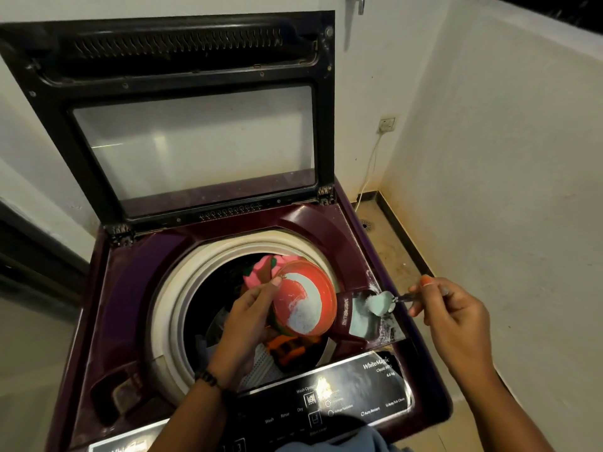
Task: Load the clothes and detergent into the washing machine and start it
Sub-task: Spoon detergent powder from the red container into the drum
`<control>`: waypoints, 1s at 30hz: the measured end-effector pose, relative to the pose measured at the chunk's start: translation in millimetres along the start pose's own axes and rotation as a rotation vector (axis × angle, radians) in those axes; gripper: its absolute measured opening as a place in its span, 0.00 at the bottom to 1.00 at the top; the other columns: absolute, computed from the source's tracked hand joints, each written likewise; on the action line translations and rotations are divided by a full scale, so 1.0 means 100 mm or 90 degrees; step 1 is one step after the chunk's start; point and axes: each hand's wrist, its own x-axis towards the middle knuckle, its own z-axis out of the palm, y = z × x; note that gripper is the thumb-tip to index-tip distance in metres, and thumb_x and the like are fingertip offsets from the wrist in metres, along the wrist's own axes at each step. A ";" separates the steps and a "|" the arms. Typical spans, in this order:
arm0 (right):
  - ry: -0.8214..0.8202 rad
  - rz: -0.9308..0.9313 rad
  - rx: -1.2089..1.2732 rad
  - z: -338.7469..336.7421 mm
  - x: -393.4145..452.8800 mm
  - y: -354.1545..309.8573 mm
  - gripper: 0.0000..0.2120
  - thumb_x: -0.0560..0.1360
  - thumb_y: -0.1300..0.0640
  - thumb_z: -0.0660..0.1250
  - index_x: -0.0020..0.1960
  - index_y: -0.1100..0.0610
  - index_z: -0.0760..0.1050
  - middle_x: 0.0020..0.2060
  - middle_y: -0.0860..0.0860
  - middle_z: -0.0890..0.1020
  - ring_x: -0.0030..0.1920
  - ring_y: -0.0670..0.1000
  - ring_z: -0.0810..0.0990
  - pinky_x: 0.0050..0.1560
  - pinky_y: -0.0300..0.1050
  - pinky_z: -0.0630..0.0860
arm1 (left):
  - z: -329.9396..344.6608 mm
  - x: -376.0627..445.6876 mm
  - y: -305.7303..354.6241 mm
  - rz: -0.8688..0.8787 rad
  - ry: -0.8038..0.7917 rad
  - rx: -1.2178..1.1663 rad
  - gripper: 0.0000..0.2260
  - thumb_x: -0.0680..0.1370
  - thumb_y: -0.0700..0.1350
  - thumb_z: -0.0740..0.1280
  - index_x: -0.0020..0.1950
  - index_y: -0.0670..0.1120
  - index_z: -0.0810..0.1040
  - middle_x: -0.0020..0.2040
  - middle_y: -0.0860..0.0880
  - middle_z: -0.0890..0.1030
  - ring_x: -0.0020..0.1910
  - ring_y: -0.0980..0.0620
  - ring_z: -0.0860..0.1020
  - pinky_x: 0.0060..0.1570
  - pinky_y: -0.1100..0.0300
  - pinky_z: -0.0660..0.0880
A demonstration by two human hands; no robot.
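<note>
A maroon top-loading washing machine [137,288] stands with its glass lid [192,141] raised. Clothes [261,272], pink, orange and white, lie in the drum. My left hand [248,318] grips an orange bowl [321,290] over the drum, tilted, with pale blue detergent powder [303,314] inside. My right hand [456,318] pinches a spoon [383,301] heaped with powder over the open detergent drawer [362,324] at the drum's right. Powder lies in the drawer and is scattered around it.
The control panel [359,393] runs along the machine's front edge. White walls close in behind and to the right. A socket with a cable [386,125] sits on the back wall, and a floor drain [365,225] lies beside the machine.
</note>
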 end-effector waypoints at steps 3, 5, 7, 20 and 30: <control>0.001 -0.022 -0.029 0.01 0.00 -0.05 0.16 0.77 0.47 0.60 0.35 0.49 0.79 0.30 0.52 0.82 0.28 0.49 0.78 0.34 0.50 0.76 | -0.01 0.00 0.00 0.001 -0.001 -0.006 0.11 0.79 0.49 0.64 0.49 0.44 0.82 0.50 0.43 0.85 0.50 0.43 0.82 0.29 0.61 0.77; -0.003 -0.037 -0.046 0.01 0.00 -0.05 0.19 0.76 0.38 0.58 0.34 0.47 0.78 0.29 0.53 0.81 0.28 0.50 0.78 0.36 0.52 0.77 | -0.01 0.01 0.00 0.004 -0.003 -0.004 0.11 0.80 0.49 0.64 0.49 0.44 0.82 0.49 0.44 0.85 0.50 0.44 0.82 0.30 0.61 0.77; -0.001 -0.048 -0.058 0.01 0.00 -0.05 0.25 0.75 0.31 0.55 0.34 0.48 0.77 0.29 0.53 0.81 0.27 0.51 0.77 0.37 0.54 0.78 | -0.02 0.01 0.00 0.007 -0.005 -0.005 0.12 0.80 0.50 0.64 0.49 0.44 0.82 0.50 0.44 0.85 0.50 0.44 0.82 0.30 0.61 0.78; -0.008 -0.083 -0.083 0.05 0.00 -0.05 0.22 0.77 0.36 0.56 0.35 0.49 0.78 0.30 0.47 0.82 0.27 0.47 0.79 0.34 0.48 0.76 | -0.02 0.06 -0.05 0.001 -0.008 -0.001 0.12 0.80 0.50 0.64 0.50 0.43 0.82 0.52 0.43 0.84 0.52 0.43 0.82 0.30 0.62 0.77; -0.027 -0.065 -0.048 0.09 -0.01 -0.11 0.17 0.79 0.46 0.61 0.37 0.52 0.79 0.31 0.49 0.83 0.26 0.48 0.77 0.30 0.48 0.74 | 0.00 0.11 -0.09 0.001 -0.008 0.016 0.13 0.79 0.51 0.65 0.53 0.42 0.81 0.52 0.43 0.84 0.52 0.43 0.82 0.31 0.63 0.77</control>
